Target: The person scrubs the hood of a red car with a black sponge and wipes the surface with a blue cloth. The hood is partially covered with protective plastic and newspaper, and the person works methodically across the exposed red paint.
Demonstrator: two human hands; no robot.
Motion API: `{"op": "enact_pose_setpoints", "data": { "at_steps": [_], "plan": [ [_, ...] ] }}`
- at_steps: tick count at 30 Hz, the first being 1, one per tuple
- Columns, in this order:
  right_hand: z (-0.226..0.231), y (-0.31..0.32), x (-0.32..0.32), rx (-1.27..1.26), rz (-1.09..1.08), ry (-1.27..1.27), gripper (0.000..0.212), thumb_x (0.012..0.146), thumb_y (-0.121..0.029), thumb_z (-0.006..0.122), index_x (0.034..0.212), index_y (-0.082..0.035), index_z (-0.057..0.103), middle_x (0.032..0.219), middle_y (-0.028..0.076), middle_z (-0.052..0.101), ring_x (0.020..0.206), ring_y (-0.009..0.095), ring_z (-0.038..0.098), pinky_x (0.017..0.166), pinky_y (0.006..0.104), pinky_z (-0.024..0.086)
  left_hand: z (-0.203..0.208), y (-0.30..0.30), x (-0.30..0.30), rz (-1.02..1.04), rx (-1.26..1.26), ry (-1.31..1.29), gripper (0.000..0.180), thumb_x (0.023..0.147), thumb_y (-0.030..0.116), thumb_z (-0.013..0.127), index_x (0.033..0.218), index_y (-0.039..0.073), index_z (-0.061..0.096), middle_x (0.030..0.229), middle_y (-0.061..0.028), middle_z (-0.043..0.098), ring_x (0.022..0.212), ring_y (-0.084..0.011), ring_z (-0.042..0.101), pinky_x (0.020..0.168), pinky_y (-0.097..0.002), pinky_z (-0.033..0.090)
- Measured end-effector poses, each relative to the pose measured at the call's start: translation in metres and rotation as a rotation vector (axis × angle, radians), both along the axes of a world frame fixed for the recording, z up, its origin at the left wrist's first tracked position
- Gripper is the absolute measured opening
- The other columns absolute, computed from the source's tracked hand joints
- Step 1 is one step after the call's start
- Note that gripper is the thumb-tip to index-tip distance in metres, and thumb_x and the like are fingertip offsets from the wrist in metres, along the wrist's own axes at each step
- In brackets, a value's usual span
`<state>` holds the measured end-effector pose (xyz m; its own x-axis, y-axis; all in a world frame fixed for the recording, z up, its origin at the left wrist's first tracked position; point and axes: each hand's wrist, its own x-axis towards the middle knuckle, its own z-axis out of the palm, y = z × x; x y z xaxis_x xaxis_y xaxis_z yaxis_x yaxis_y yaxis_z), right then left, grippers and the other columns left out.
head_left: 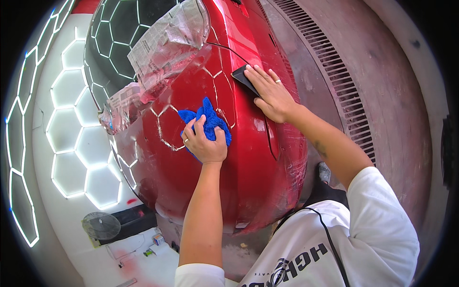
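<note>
A glossy red car body panel curves away in front of me. My left hand grips a bunched blue microfibre cloth against it, the fingers curled into the cloth. To the right and farther up, my right hand presses a black sheet, which looks like sandpaper, onto the panel's edge. Its fingers lie nearly flat over the sheet, hiding much of it. Clear plastic and printed paper masking covers the dark glass at the far left.
Along the right side, a slotted floor grate runs past the car. Glowing hexagonal lights line the white wall at left and reflect in the paint. A round fan and small items stand at the lower left. Plastic film clings near the car's lower edge.
</note>
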<state>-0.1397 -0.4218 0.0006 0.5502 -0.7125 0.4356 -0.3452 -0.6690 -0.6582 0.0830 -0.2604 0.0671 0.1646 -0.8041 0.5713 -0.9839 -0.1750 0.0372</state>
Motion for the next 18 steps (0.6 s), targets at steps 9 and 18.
{"op": "enact_pose_setpoints", "data": {
  "at_steps": [9, 18],
  "plan": [
    [0.058, -0.026, 0.012, 0.437, -0.062, -0.599, 0.073, 0.118, -0.042, 0.046, 0.173, 0.003, 0.032, 0.172, 0.032, 0.043, 0.167, 0.044, 0.031, 0.136, 0.0495, 0.026, -0.004, 0.007, 0.001, 0.008, 0.016, 0.000, 0.049, 0.084, 0.026, 0.077, 0.130, 0.009, 0.072, 0.130, -0.0161, 0.065, 0.126, -0.0407, 0.061, 0.112, -0.0561, 0.045],
    [0.004, 0.084, 0.052, 0.064, -0.406, 0.004, 0.076, 0.117, -0.046, 0.048, 0.168, 0.009, 0.036, 0.177, 0.032, 0.034, 0.167, 0.046, 0.031, 0.134, 0.0618, 0.024, -0.009, -0.001, -0.005, -0.003, -0.036, -0.005, 0.047, 0.085, 0.030, 0.078, 0.129, 0.014, 0.072, 0.130, -0.0127, 0.066, 0.122, -0.0410, 0.063, 0.105, -0.0561, 0.050]
  ]
}}
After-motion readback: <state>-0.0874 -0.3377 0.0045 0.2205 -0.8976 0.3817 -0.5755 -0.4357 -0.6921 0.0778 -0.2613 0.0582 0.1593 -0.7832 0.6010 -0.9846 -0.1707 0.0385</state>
